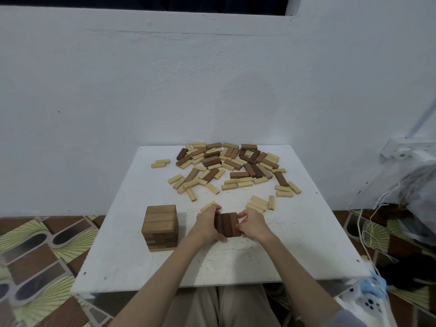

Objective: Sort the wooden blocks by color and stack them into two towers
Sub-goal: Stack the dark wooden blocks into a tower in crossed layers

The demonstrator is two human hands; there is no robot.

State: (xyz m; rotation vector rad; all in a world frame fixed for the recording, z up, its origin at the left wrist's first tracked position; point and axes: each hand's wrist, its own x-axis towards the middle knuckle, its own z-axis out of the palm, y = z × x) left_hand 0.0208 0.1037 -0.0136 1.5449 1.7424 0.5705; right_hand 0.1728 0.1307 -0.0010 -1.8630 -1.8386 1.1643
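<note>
Three dark brown blocks [228,223] lie side by side near the table's front middle. My left hand [207,226] grips them from the left and my right hand [252,224] from the right, fingers curled round the ends. A brown tower [161,227] of several layers stands just left of my hands. A mixed pile of light and dark blocks [226,165] is scattered over the far half of the white table [295,244]. A small group of light blocks [257,204] lies just beyond my right hand.
A white wall rises right behind the table. Two light blocks [161,163] lie apart at the far left. Bags and white cables [377,223] crowd the floor to the right. Patterned flooring [42,251] surrounds the table.
</note>
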